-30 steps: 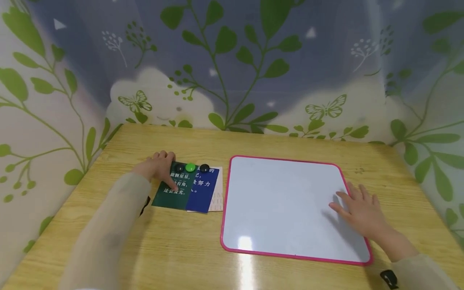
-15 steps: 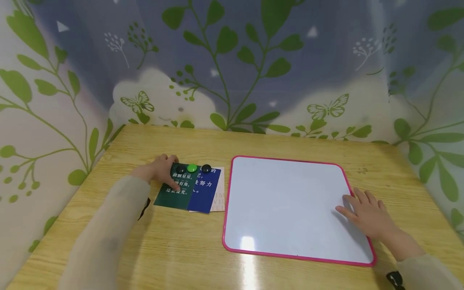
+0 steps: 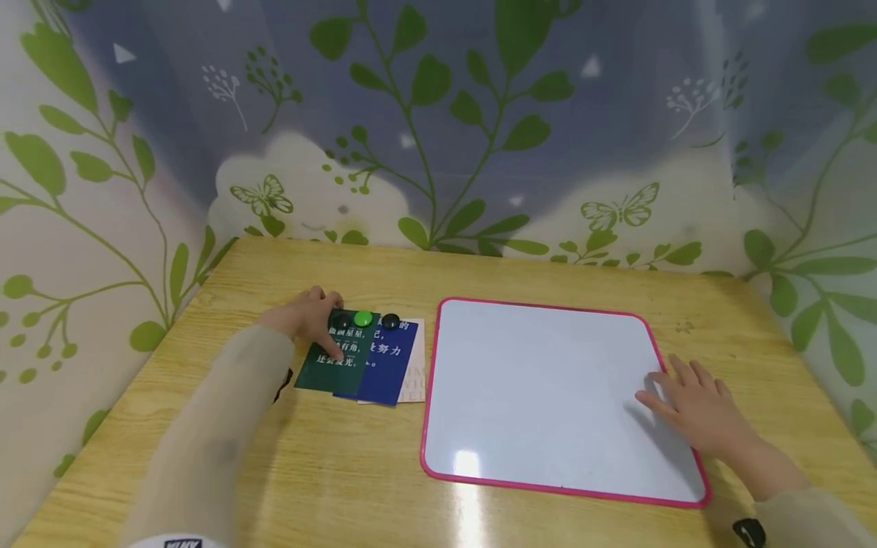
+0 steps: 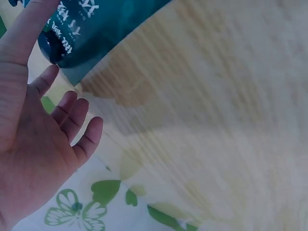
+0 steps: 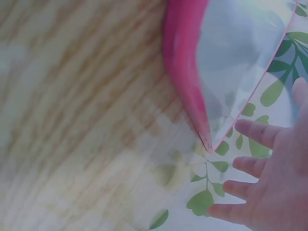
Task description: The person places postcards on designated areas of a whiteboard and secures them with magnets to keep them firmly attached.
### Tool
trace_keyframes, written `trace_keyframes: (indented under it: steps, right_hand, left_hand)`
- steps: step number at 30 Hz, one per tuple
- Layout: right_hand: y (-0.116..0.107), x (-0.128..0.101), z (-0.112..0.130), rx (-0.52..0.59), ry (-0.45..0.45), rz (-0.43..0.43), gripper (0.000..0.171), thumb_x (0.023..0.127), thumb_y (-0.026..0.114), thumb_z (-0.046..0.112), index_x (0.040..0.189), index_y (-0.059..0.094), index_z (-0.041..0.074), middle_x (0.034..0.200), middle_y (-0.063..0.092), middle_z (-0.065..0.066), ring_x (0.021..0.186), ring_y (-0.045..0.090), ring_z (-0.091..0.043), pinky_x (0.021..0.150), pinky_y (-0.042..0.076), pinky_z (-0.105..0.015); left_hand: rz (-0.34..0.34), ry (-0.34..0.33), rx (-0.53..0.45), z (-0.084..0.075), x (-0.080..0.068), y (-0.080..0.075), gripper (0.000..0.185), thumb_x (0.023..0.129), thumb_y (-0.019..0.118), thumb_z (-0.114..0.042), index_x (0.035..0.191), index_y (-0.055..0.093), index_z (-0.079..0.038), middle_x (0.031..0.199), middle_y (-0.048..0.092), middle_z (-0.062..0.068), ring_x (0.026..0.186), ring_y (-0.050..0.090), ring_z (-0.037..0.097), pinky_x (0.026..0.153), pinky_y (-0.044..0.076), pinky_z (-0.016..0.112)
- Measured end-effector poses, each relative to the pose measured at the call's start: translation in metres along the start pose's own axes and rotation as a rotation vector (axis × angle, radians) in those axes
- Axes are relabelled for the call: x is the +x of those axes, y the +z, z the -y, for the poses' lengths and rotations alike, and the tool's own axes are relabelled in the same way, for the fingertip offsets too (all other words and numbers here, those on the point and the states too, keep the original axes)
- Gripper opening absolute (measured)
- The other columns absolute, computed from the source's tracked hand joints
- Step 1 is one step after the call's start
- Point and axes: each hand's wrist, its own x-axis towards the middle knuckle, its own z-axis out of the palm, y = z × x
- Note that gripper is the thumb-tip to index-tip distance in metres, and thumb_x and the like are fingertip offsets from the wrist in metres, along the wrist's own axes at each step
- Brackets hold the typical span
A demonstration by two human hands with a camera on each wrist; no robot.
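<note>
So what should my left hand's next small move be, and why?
I'd probably have your left hand ease the green card up first. Its thumb lies over that card's face, and the card overlaps the blue card, so it seems the easiest to free. Whether your fingers grip it firmly, I can't tell.

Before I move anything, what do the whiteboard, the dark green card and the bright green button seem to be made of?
Whiteboard: smooth, glossy coated panel, probably, given the bright glare; its pink frame looks like plastic, evenly colored. Dark green card: smooth paper or cardstock, apparently, thin with crisp printed text. Bright green button: likely shiny plastic, from its vivid, rounded surface.
</note>
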Motion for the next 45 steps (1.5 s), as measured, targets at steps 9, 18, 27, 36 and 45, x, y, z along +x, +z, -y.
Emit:
trace_keyframes:
  steps: [9, 18, 27, 36, 45]
  right_hand:
    - [0.004, -0.008, 0.002, 0.009, -0.026, -0.042, 0.065, 0.093, 0.045, 0.053, 0.126, 0.053, -0.002, 0.14, 0.027, -0.036, 0.123, 0.021, -0.059, 0.092, 0.019, -0.075]
    - [0.002, -0.007, 0.001, -0.004, -0.012, -0.031, 0.068, 0.093, 0.043, 0.055, 0.127, 0.052, -0.003, 0.139, 0.027, -0.037, 0.122, 0.022, -0.059, 0.093, 0.019, -0.075]
    - [-0.001, -0.007, -0.002, -0.024, -0.015, -0.034, 0.065, 0.093, 0.043, 0.054, 0.125, 0.053, -0.002, 0.136, 0.03, -0.037, 0.119, 0.026, -0.057, 0.091, 0.024, -0.075]
    - [0.001, -0.004, -0.004, -0.024, -0.028, -0.025, 0.066, 0.093, 0.043, 0.054, 0.128, 0.05, -0.002, 0.137, 0.031, -0.036, 0.119, 0.027, -0.058, 0.09, 0.024, -0.076]
    - [0.009, -0.001, -0.009, 0.014, -0.041, 0.073, 0.081, 0.09, 0.048, 0.056, 0.14, 0.031, -0.005, 0.142, 0.021, -0.037, 0.123, 0.02, -0.062, 0.088, 0.019, -0.079]
  left_hand:
    - [0.043, -0.038, 0.064, -0.002, -0.002, -0.001, 0.094, 0.061, 0.081, -0.054, 0.128, 0.038, -0.005, 0.13, 0.036, 0.022, 0.112, 0.038, 0.032, 0.094, 0.04, 0.054]
    - [0.03, -0.004, -0.139, 0.004, 0.001, 0.006, 0.086, 0.065, 0.084, -0.039, 0.119, 0.029, -0.001, 0.117, 0.042, 0.022, 0.107, 0.044, 0.033, 0.098, 0.039, 0.047]
    - [-0.008, 0.026, -0.5, 0.021, -0.007, 0.008, 0.073, 0.079, 0.068, -0.003, 0.132, 0.021, 0.012, 0.136, 0.03, 0.035, 0.124, 0.035, 0.043, 0.108, 0.029, 0.051]
    - [-0.172, -0.048, -0.652, 0.034, -0.016, 0.002, 0.053, 0.092, 0.049, -0.003, 0.139, 0.031, 0.011, 0.142, 0.031, 0.034, 0.131, 0.035, 0.044, 0.101, 0.04, 0.049]
    - [-0.29, -0.097, -0.816, 0.036, -0.028, -0.005, 0.05, 0.095, 0.046, -0.003, 0.142, 0.032, 0.006, 0.145, 0.032, 0.03, 0.133, 0.035, 0.04, 0.104, 0.039, 0.046]
